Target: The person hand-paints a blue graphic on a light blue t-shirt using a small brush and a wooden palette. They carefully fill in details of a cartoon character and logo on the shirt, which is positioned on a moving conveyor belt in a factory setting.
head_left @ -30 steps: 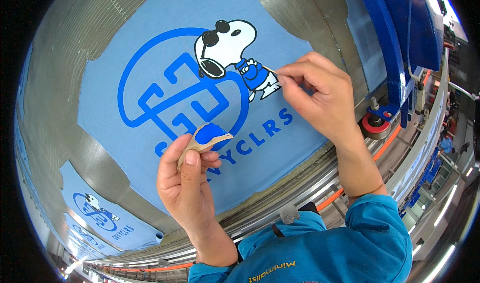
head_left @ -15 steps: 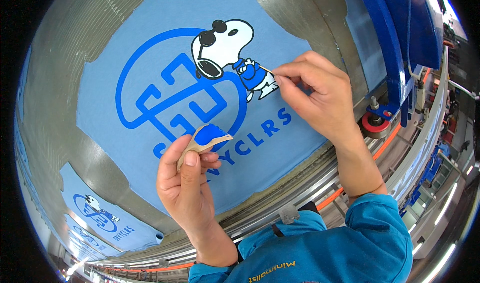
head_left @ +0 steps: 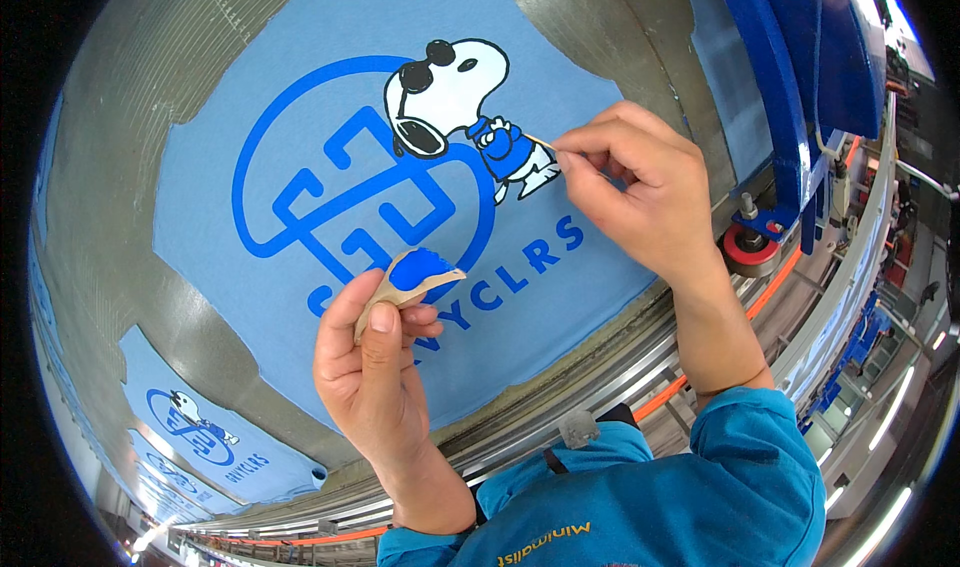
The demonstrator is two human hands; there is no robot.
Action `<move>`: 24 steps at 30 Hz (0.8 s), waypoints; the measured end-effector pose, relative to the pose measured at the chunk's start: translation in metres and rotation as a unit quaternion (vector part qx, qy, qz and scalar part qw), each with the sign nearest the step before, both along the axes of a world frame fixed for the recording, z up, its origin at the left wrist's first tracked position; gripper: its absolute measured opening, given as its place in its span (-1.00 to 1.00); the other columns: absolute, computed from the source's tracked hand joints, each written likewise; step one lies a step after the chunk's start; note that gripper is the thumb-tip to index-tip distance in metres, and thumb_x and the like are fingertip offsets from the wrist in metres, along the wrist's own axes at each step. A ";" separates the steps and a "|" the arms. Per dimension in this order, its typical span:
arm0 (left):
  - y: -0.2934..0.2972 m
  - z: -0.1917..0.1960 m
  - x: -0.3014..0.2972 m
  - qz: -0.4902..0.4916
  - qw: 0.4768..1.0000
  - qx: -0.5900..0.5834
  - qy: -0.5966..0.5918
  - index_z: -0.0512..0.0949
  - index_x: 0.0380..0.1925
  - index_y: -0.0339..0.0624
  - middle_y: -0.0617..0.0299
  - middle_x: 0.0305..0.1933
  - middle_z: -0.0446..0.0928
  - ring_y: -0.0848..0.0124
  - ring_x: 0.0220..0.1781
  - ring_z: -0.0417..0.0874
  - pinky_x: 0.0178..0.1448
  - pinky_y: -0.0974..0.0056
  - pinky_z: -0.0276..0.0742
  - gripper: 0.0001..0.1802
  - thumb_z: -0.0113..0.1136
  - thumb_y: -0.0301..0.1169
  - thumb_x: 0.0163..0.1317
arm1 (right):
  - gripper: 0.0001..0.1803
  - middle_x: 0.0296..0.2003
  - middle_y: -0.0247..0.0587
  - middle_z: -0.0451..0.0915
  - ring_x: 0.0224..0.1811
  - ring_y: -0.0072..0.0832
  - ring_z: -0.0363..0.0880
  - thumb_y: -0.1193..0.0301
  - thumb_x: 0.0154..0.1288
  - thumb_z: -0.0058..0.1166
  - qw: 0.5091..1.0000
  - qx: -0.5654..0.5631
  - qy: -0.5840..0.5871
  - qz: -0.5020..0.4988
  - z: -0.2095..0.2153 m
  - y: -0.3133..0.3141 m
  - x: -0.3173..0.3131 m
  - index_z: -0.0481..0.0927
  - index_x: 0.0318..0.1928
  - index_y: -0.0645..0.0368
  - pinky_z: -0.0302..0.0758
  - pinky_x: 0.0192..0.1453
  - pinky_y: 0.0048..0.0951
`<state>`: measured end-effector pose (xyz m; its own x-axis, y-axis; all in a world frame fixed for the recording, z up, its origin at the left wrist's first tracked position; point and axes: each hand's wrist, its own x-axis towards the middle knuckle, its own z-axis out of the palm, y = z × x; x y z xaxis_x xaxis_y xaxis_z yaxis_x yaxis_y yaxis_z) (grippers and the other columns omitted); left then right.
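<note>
My nearer right hand [head_left: 643, 189] pinched a thin stick [head_left: 542, 144] aimed left and far at the printed dog [head_left: 476, 87], tip contact unclear; my left hand [head_left: 374, 362] gripped a blue-smeared scrap [head_left: 422, 269].

Teal shirt [head_left: 680, 497] with yellow lettering [head_left: 545, 545]

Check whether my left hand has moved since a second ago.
No, your left hand shows no clear shift either way against the red wheel.

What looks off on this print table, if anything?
Mainly the neighbouring light-blue panel: its corner nearest the left hand looks curled up, while the rest lies flat. The torn brown scrap in that hand carries blue paint, but I see no drips on the large panel.
</note>
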<state>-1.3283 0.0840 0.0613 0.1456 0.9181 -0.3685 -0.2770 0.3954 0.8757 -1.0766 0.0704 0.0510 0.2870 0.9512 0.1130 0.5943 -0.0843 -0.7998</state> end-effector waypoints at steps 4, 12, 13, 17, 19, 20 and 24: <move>0.001 -0.001 -0.001 0.001 1.000 0.000 -0.009 0.57 0.17 -0.37 -0.07 -0.07 0.74 0.31 -0.13 0.80 -0.14 0.23 0.77 -0.70 0.13 -0.49 0.52 | -0.90 -0.40 -0.35 0.62 -0.44 -0.67 0.51 0.61 0.19 0.31 1.000 -0.012 0.020 -0.002 0.000 -0.003 0.005 0.76 -0.25 0.25 0.41 -0.37 -0.59; 0.001 0.000 -0.001 0.000 1.000 -0.004 -0.013 0.57 0.17 -0.37 -0.07 -0.08 0.73 0.31 -0.13 0.79 -0.14 0.23 0.77 -0.70 0.14 -0.49 0.52 | -0.88 -0.39 -0.36 0.61 -0.43 -0.68 0.50 0.62 0.18 0.29 1.000 -0.012 0.024 0.012 -0.001 -0.003 0.007 0.76 -0.25 0.25 0.41 -0.37 -0.60; 0.001 0.000 -0.002 0.001 1.000 -0.005 -0.013 0.57 0.17 -0.38 -0.07 -0.08 0.73 0.31 -0.13 0.79 -0.14 0.23 0.76 -0.70 0.14 -0.49 0.52 | -0.88 -0.38 -0.32 0.63 -0.40 -0.63 0.57 0.62 0.18 0.29 0.999 -0.021 0.024 0.014 0.002 -0.002 0.007 0.76 -0.25 0.26 0.48 -0.33 -0.57; 0.001 0.001 -0.002 0.001 1.000 -0.004 -0.015 0.57 0.17 -0.37 -0.07 -0.08 0.73 0.31 -0.13 0.79 -0.15 0.23 0.76 -0.70 0.15 -0.48 0.52 | -0.89 -0.37 -0.28 0.64 -0.38 -0.58 0.63 0.61 0.18 0.28 0.999 -0.029 0.021 0.014 0.003 -0.002 0.007 0.75 -0.25 0.27 0.55 -0.30 -0.54; 0.001 0.000 -0.002 0.002 1.000 -0.004 -0.011 0.58 0.17 -0.37 -0.07 -0.09 0.73 0.31 -0.14 0.79 -0.15 0.23 0.76 -0.70 0.15 -0.48 0.52 | -0.89 -0.38 -0.28 0.64 -0.39 -0.57 0.63 0.61 0.18 0.28 0.999 -0.026 0.018 0.015 0.003 -0.002 0.006 0.75 -0.25 0.27 0.55 -0.30 -0.54; 0.001 0.000 -0.002 0.003 1.000 -0.004 -0.009 0.58 0.17 -0.37 -0.06 -0.09 0.73 0.31 -0.14 0.79 -0.14 0.23 0.76 -0.70 0.15 -0.48 0.52 | -0.89 -0.38 -0.28 0.64 -0.39 -0.57 0.63 0.61 0.18 0.29 0.999 -0.025 0.016 0.016 0.003 -0.001 0.006 0.75 -0.25 0.27 0.55 -0.30 -0.54; 0.001 -0.001 -0.001 0.001 1.000 -0.002 -0.011 0.58 0.16 -0.36 -0.06 -0.09 0.73 0.31 -0.14 0.79 -0.14 0.23 0.77 -0.70 0.16 -0.47 0.52 | -0.90 -0.39 -0.27 0.63 -0.39 -0.57 0.64 0.62 0.18 0.30 0.999 -0.026 0.023 0.014 0.003 -0.001 0.006 0.75 -0.26 0.27 0.55 -0.30 -0.54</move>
